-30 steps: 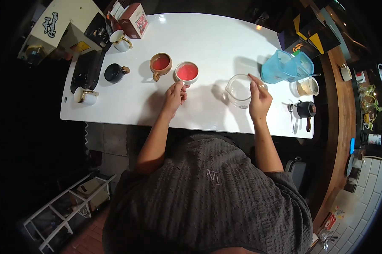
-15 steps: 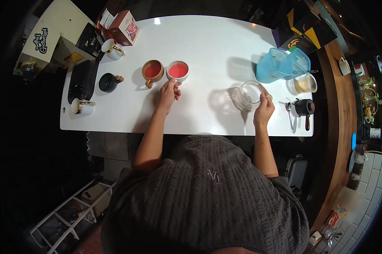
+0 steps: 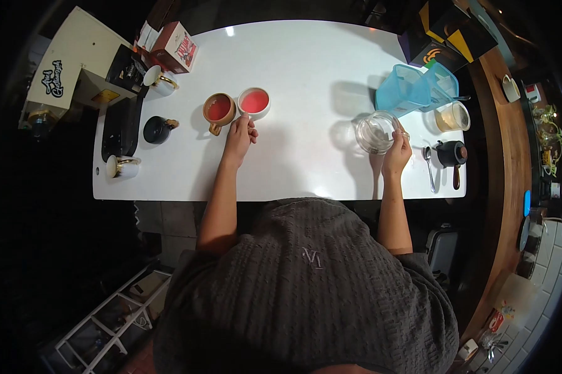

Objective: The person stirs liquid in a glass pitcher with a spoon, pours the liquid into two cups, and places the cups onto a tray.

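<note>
My left hand [image 3: 240, 138] is closed on the handle side of a white cup [image 3: 254, 103] that holds red liquid. Right beside it on the left stands a brown cup [image 3: 219, 110], also with red liquid, its handle toward me. My right hand [image 3: 397, 153] grips the handle of a clear glass pitcher [image 3: 375, 132], which looks empty. Blue pitchers [image 3: 404, 89] stand just behind the glass one. A spoon [image 3: 429, 169] lies to the right of my right hand, near a dark pot with a handle [image 3: 450, 153].
On the white table's [image 3: 306, 68] left are a black cup [image 3: 159, 129], white mugs with gold handles [image 3: 123, 166], a red and white box [image 3: 175, 48] and a cream-coloured machine [image 3: 75, 56]. A tub [image 3: 452, 117] and black-yellow boxes [image 3: 443, 43] stand at the right.
The glass pitcher has moved slightly right and back with my right hand. My left hand and both cups of red liquid appear a little further left; the whole view has shifted slightly.
</note>
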A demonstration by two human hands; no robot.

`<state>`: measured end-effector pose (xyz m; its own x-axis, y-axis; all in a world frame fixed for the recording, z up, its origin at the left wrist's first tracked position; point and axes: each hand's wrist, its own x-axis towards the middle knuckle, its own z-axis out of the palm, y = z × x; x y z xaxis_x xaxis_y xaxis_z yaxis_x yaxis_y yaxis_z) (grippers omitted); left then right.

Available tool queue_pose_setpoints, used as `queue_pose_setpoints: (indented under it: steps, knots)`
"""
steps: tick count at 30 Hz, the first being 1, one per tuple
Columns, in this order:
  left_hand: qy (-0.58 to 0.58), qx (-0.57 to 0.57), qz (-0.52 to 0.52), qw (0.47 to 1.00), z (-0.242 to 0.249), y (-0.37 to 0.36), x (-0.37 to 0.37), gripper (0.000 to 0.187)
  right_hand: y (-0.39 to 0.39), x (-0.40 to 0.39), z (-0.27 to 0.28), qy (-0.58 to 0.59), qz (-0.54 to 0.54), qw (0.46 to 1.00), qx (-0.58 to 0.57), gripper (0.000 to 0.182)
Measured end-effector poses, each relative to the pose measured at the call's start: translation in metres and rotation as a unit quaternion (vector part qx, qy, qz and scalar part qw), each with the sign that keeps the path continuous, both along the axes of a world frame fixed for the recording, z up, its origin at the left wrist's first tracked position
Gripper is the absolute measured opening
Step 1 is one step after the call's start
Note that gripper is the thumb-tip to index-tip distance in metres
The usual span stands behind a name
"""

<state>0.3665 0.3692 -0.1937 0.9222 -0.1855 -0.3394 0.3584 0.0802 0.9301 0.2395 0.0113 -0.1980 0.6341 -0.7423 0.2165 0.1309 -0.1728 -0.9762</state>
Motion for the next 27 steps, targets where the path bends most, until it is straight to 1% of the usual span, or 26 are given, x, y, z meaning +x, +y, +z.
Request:
queue_pose_setpoints:
  steps: [2, 4, 6, 10, 13, 15, 17, 19, 20, 22, 23, 25, 26, 27]
  knots:
    - [0.005, 0.022, -0.007, 1.000, 0.002, 0.000, 0.001, 0.040, -0.003, 0.001, -0.002, -0.004, 0.003, 1.000, -0.012, 0.035]
    - [-0.004, 0.031, 0.030, 0.999, 0.002, -0.002, 0.000, 0.042, -0.011, 0.002, -0.011, 0.011, 0.014, 1.000, 0.018, 0.037]
    - [-0.016, 0.038, 0.018, 0.999, 0.000, -0.001, 0.000, 0.043, -0.016, 0.002, -0.018, 0.013, 0.032, 0.999, 0.028, 0.038]
    - [-0.025, 0.036, 0.002, 0.999, -0.003, -0.002, -0.001, 0.046, -0.006, -0.003, -0.005, -0.037, 0.118, 0.992, -0.007, 0.045]
    - [-0.021, 0.061, -0.003, 0.998, -0.002, -0.002, -0.002, 0.048, -0.003, -0.007, -0.004, -0.050, 0.135, 0.989, -0.019, 0.053]
    - [-0.029, 0.074, -0.002, 0.997, 0.000, -0.003, -0.003, 0.048, -0.003, -0.008, -0.013, -0.027, 0.123, 0.992, -0.024, 0.056]
    - [-0.037, 0.086, -0.001, 0.996, 0.003, -0.004, -0.007, 0.049, 0.005, -0.011, -0.008, -0.004, 0.111, 0.993, -0.030, 0.059]
    - [-0.042, 0.105, 0.022, 0.993, 0.005, -0.006, -0.011, 0.050, 0.017, -0.015, 0.000, 0.031, 0.066, 0.997, -0.008, 0.062]
    - [-0.040, 0.104, 0.023, 0.993, 0.006, -0.005, -0.012, 0.050, 0.018, -0.015, -0.005, 0.034, 0.067, 0.997, -0.008, 0.062]
    - [-0.052, 0.148, 0.015, 0.988, 0.006, -0.001, -0.021, 0.050, 0.026, -0.014, -0.010, 0.046, -0.021, 0.997, -0.063, 0.064]
    - [-0.049, 0.148, 0.016, 0.988, 0.005, 0.001, -0.026, 0.050, 0.031, -0.015, -0.007, 0.049, -0.020, 0.997, -0.063, 0.064]
    - [-0.098, 0.156, 0.044, 0.982, 0.004, 0.005, -0.036, 0.048, 0.047, -0.017, 0.005, 0.095, -0.125, 0.987, -0.034, 0.060]
    - [-0.096, 0.156, 0.044, 0.982, 0.009, 0.009, -0.041, 0.048, 0.055, -0.019, 0.011, 0.097, -0.124, 0.987, -0.035, 0.060]
    - [-0.090, 0.120, 0.054, 0.987, 0.015, 0.014, -0.047, 0.047, 0.064, -0.022, 0.016, 0.094, -0.161, 0.980, -0.065, 0.055]
